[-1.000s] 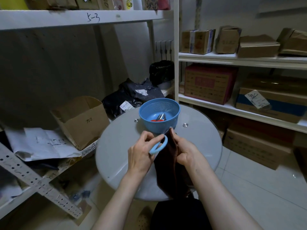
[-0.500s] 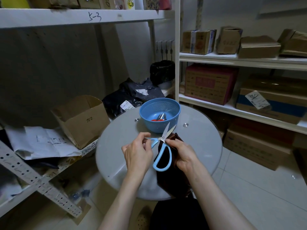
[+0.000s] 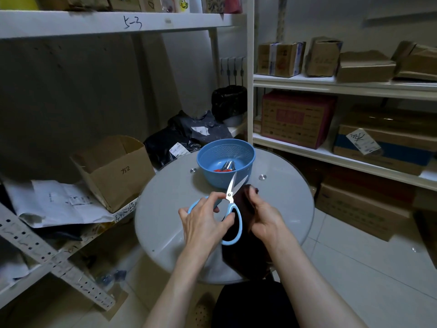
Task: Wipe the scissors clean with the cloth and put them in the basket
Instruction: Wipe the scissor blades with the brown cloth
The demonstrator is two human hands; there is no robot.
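Blue-handled scissors [image 3: 229,195]: one pair, held above the table. The blades are slightly parted and point toward 1 o'clock, and their tips show against the basket's near wall.
Left hand [image 3: 203,223]: it grips the scissors by the handles, with fingertips curled over the small loop beside the pivot and the thumb at the large loop. The scissors lie at 1 o'clock from the palm.
Right hand [image 3: 264,216]: its fingers are curled round a bunch of the cloth, just at 3 o'clock of the scissors' large loop.
Cloth [image 3: 243,256]: one, dark brownish-red. Its top is bunched in the right hand, and it passes behind the large loop. The rest hangs over the table's edge at 6 o'clock.
Basket [image 3: 212,177]: one, blue and perforated, standing on the table at 12 o'clock of both hands.
Basket contents [image 3: 225,167]: metal tools with red grips; the number cannot be told.
Table [image 3: 165,209]: one round glass top, with two metal studs, one at 9 o'clock and one at 3 o'clock of the basket.
Cardboard box [image 3: 113,171]: one, open, on a shelf at 9 o'clock of the table.
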